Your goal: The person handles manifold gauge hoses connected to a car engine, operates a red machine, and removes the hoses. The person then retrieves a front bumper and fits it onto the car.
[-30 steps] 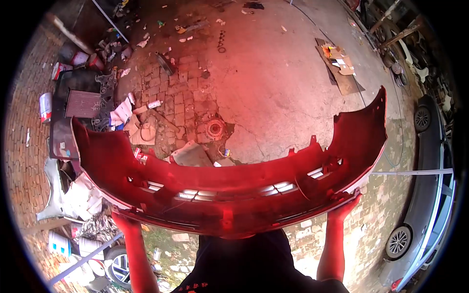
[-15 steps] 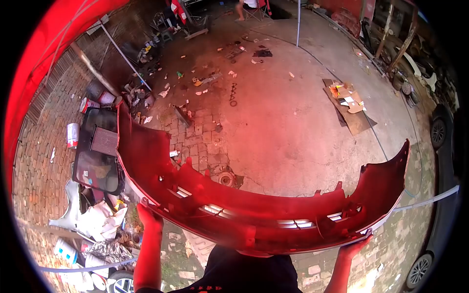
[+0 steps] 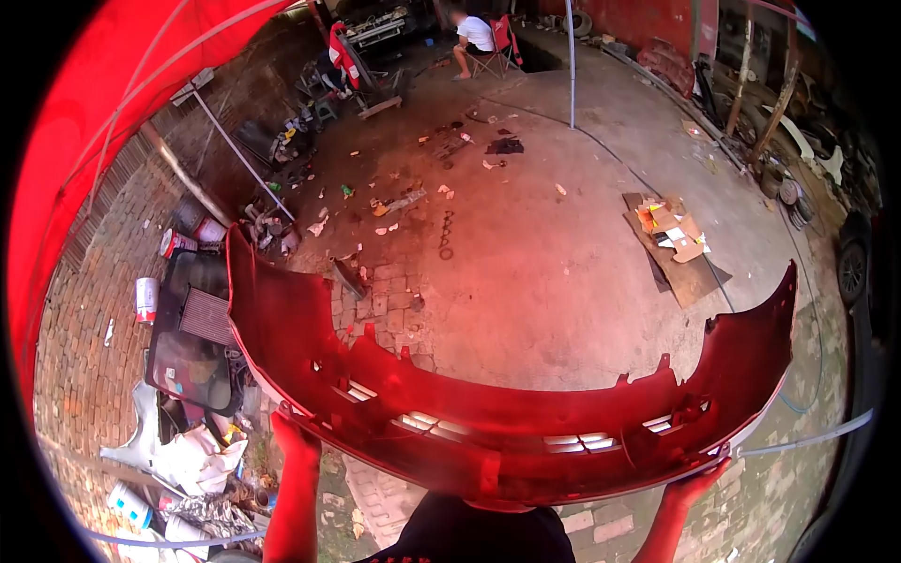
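Note:
A long curved car bumper cover (image 3: pixel 488 403) spans the view in front of my body, its hollow inner side facing up toward me. Slotted openings run along its lower part, and both ends curve away from me. My left hand (image 3: pixel 297 433) grips the lower edge at the left. On the right, my right hand (image 3: pixel 696 480) holds the same edge from below. The bumper hides most of the fingers on both hands. Below its middle, my dark shirt shows.
A car windshield (image 3: pixel 190 371), paint cans and scraps lie along the left. Flattened cardboard (image 3: pixel 690 272) rests on the concrete to the right. A pole (image 3: pixel 571 66) stands ahead, with a seated person (image 3: pixel 476 38) beyond. A dark car (image 3: pixel 854 328) is parked at the far right.
The view has tilted up a little, showing more of the seated person and the far area. The bumper sits slightly lower and further right in view, still in both hands.

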